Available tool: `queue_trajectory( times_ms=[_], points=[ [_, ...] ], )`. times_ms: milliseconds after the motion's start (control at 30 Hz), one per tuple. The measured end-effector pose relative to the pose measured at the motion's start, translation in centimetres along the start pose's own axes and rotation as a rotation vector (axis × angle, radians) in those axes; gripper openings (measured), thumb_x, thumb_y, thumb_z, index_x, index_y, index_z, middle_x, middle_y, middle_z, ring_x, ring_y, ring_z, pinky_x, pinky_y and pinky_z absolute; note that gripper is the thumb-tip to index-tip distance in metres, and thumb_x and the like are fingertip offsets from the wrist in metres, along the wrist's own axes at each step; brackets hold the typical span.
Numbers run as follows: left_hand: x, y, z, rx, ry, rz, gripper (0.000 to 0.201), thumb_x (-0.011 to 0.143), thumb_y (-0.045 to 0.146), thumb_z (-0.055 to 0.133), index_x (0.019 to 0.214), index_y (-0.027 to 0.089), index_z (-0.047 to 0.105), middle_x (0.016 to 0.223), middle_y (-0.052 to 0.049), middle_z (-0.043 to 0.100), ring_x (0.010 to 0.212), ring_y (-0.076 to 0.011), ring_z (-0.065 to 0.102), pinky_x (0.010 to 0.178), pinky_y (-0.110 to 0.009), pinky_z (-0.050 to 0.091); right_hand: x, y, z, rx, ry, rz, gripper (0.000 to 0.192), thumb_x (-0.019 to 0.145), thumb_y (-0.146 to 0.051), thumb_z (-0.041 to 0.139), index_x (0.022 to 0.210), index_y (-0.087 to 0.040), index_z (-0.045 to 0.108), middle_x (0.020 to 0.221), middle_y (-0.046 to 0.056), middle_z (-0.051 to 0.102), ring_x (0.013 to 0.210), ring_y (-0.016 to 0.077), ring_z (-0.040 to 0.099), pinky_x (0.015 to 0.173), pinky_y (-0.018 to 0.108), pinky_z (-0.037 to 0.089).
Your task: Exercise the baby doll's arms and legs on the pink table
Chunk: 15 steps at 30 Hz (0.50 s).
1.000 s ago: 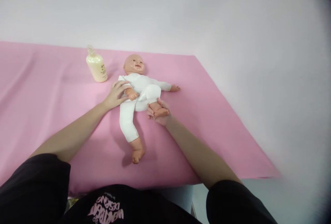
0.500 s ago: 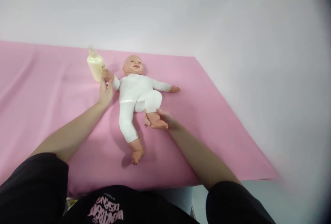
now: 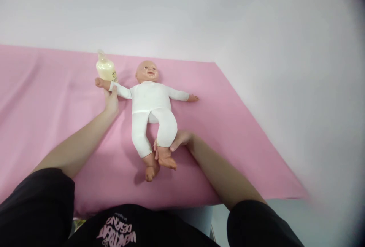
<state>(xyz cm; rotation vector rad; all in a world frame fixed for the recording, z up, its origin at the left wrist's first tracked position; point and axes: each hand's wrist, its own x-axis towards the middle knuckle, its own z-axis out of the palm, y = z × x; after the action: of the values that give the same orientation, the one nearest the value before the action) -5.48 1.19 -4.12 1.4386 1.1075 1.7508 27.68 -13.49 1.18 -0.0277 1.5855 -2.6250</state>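
A baby doll (image 3: 151, 96) with a white cloth body lies face up, its head toward the far side. My left hand (image 3: 111, 99) is closed around the doll's arm near the wrist, on the left; that arm stretches out sideways, and part of my fingers is hidden beneath it. Lower down, my right hand (image 3: 181, 139) grips the doll's leg on the right just above the foot. Its thumb lies on the near side and fingertips show between the two legs. The doll's other arm and leg rest on the pink cover.
A pump bottle (image 3: 106, 69) of pale yellow liquid stands just behind the doll's held hand. The pink cover (image 3: 228, 136) spreads over the table, with its edge along the right. A white wall (image 3: 182, 15) rises behind.
My left hand has drawn the doll's arm outward to the left, straightening it. My right hand has brought the bent leg down toward me, so it is now nearly straight.
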Motion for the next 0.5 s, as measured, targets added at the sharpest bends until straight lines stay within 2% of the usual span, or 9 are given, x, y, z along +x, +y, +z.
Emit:
queue_trajectory(
  times_ms=[67, 133, 300, 500],
  points=[
    [-0.2, 0.2, 0.3, -0.047, 0.127, -0.057, 0.082, 0.091, 0.072, 0.062, 0.154, 0.031, 0.03, 0.167, -0.015, 0.037, 0.153, -0.0285, 0.043, 0.129, -0.054, 0.034, 0.0, -0.2, 0.1, -0.009, 0.022, 0.021, 0.061, 0.08, -0.03, 0.088, 0.133, -0.014, 0.065, 0.125, 0.018, 0.076, 0.116, 0.025, 0.074, 0.099, 0.034, 0.056],
    [-0.3, 0.5, 0.5, -0.069, 0.174, -0.086, 0.084, 0.087, 0.07, 0.068, 0.152, 0.028, 0.034, 0.165, -0.016, 0.041, 0.15, -0.0288, 0.047, 0.128, -0.053, 0.038, 0.0, -0.3, 0.3, -0.021, 0.045, 0.038, 0.064, 0.079, -0.026, 0.089, 0.136, -0.014, 0.063, 0.128, 0.017, 0.075, 0.116, 0.0241, 0.074, 0.099, 0.033, 0.056],
    [-0.3, 1.1, 0.7, -0.072, 0.149, -0.061, 0.079, 0.086, 0.068, 0.071, 0.148, 0.03, 0.04, 0.163, -0.015, 0.043, 0.15, -0.0285, 0.048, 0.126, -0.051, 0.039, 0.0, -0.4, 0.3, -0.066, 0.047, 0.029, 0.072, 0.075, -0.023, 0.092, 0.14, -0.015, 0.06, 0.127, 0.016, 0.076, 0.116, 0.0236, 0.075, 0.1, 0.033, 0.056],
    [-0.8, 2.4, 1.0, -0.092, 0.105, -0.043, 0.072, 0.086, 0.063, 0.074, 0.141, 0.029, 0.043, 0.158, -0.017, 0.049, 0.146, -0.0287, 0.052, 0.121, -0.05, 0.045, -0.1, -0.4, 0.0, -0.099, -0.041, -0.003, 0.08, 0.073, -0.016, 0.092, 0.145, -0.021, 0.056, 0.13, 0.014, 0.075, 0.118, 0.0225, 0.073, 0.097, 0.03, 0.056]
  ],
)
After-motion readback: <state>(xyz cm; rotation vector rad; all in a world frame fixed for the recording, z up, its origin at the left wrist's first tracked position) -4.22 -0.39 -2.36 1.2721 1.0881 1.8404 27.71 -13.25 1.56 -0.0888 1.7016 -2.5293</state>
